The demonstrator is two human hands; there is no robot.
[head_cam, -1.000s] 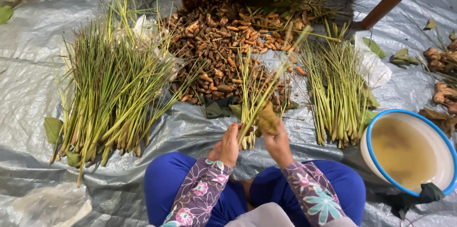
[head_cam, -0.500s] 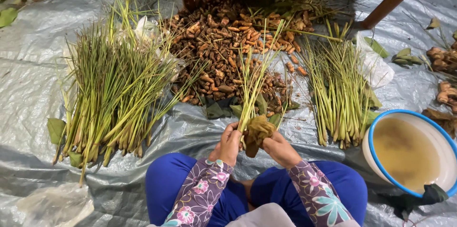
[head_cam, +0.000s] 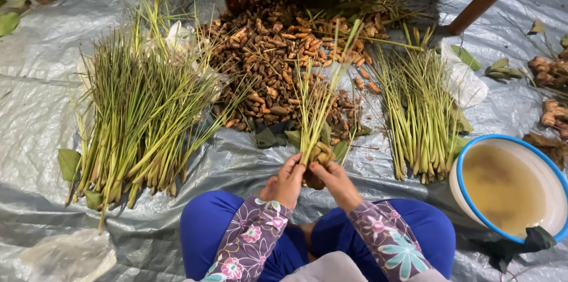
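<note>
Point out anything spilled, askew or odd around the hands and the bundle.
Nothing is spilled. Both hands, left hand and right hand, grip one small bundle of green stalks with brown roots at its base. Loose leaves lie scattered on the grey sheet. The basin holds murky brownish water.

Small bundle of green stalks, lower centre of frame: thin yellow-green stems, bases gathered, tips fanning toward upper centre, roughly upright with a slight rightward lean. Brown root pieces and a few dark green leaves clustered against the stem bases.
</note>
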